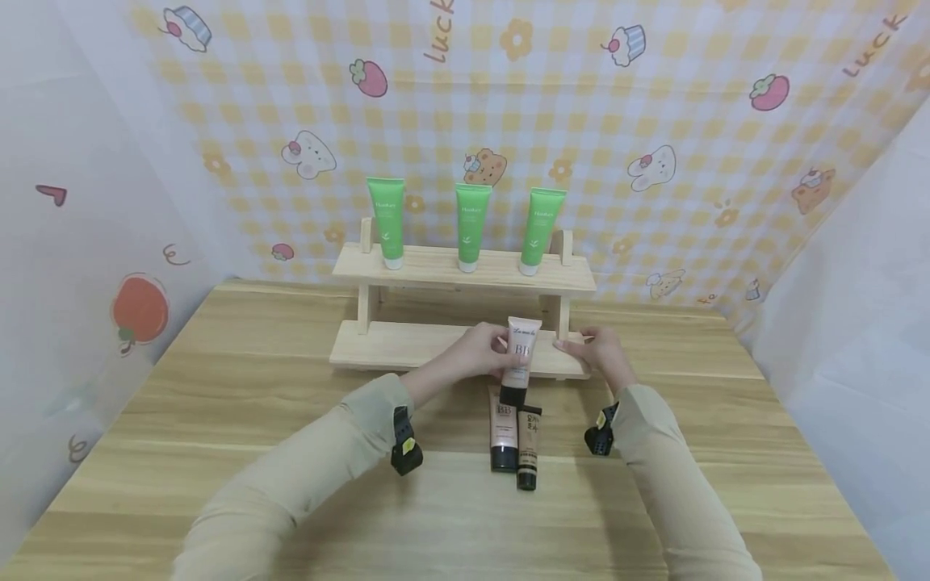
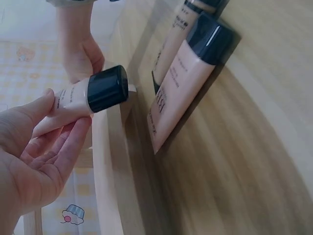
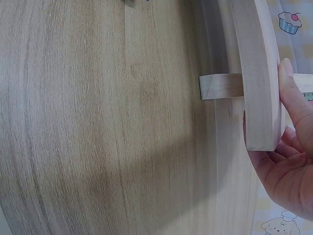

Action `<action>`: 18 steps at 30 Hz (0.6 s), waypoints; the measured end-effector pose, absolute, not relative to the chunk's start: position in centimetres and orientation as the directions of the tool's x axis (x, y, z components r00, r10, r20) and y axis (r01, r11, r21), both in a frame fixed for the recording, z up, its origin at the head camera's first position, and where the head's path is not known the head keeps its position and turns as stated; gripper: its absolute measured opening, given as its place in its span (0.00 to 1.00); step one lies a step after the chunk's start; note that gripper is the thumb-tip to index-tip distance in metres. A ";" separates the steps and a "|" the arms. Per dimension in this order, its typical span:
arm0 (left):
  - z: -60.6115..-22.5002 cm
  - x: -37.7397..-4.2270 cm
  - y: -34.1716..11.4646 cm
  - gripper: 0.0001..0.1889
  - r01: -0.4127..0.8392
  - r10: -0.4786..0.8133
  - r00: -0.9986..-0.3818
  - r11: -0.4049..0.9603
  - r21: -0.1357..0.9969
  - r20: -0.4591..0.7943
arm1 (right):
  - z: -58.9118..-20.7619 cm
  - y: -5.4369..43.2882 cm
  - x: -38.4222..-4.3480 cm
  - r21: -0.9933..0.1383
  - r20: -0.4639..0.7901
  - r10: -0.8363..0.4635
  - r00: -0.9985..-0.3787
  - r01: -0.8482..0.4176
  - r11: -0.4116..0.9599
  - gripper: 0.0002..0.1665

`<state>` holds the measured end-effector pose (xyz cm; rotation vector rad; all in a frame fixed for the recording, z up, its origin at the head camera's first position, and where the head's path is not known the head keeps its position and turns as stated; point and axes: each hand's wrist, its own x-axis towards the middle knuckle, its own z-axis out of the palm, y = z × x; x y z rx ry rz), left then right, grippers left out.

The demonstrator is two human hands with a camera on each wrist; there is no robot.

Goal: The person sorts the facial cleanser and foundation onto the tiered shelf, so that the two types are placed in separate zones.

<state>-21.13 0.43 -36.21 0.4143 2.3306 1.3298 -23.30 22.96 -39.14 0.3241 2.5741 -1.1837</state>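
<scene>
My left hand (image 1: 482,352) pinches a pale pink BB cream tube (image 1: 519,355) with a black cap, cap down, in front of the lower shelf of a wooden stand (image 1: 407,345). In the left wrist view, thumb and fingers wrap the tube's pink body (image 2: 73,102). At the stand's right end, my right hand (image 1: 600,353) grips the lower shelf board (image 3: 261,83), thumb on top and fingers beneath. On the table before the stand lie another pink BB cream tube (image 1: 504,432) and a slimmer beige tube (image 1: 529,448) with a black cap, side by side.
Three green tubes stand cap down on the upper shelf: a left one (image 1: 388,222), a middle one (image 1: 471,226) and a right one (image 1: 541,230). A patterned cloth (image 1: 436,121) hangs behind the wooden table (image 1: 291,387). White cloth walls (image 1: 73,242) flank the sides.
</scene>
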 end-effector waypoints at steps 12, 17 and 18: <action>-35.9 -22.4 0.8 0.19 0.191 0.430 -0.901 0.515 0.836 -0.059 | -38.7 22.9 -23.5 -0.643 -0.362 0.083 -0.929 0.313 0.699 0.46; -36.0 -22.9 0.8 0.18 0.230 0.428 -0.904 0.466 0.854 0.009 | -38.6 22.8 -23.6 -0.633 -0.372 0.081 -0.925 0.317 0.707 0.46; -36.1 -23.0 0.8 0.17 0.235 0.428 -0.904 0.457 0.858 0.020 | -38.6 22.8 -23.6 -0.631 -0.373 0.080 -0.924 0.316 0.709 0.45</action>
